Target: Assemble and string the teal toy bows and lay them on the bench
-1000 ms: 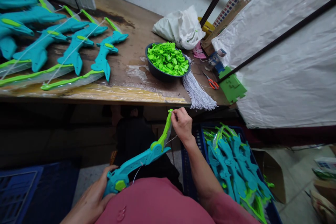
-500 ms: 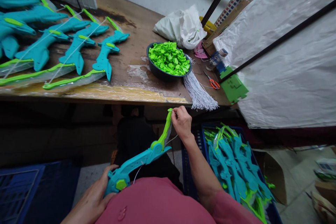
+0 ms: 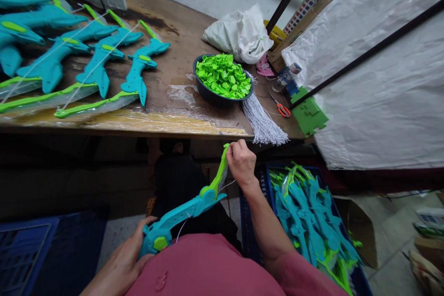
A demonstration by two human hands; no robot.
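Observation:
A teal and lime toy bow [image 3: 187, 210] lies across my lap, below the table edge. My left hand [image 3: 125, 259] is wrapped round its teal grip near the lime hexagon. My right hand [image 3: 241, 162] pinches the lime tip of the bow's upper limb, fingers closed, with a thin white string running down from it. On the wooden table [image 3: 173, 97] stands a dark bowl of lime plastic pieces [image 3: 222, 76], and a bundle of white strings [image 3: 262, 122] hangs over the edge beside it.
Several finished bows [image 3: 100, 62] lie in a row at the table's left. A blue crate of bows [image 3: 308, 222] sits on the floor to my right, another blue crate [image 3: 31, 249] to my left. Orange scissors [image 3: 279, 107], a white bag [image 3: 239, 34] and plastic sheeting [image 3: 374, 78] are at right.
My right hand's fingers have shifted slightly at the bow's lime tip. The bow and my left hand stay where they were.

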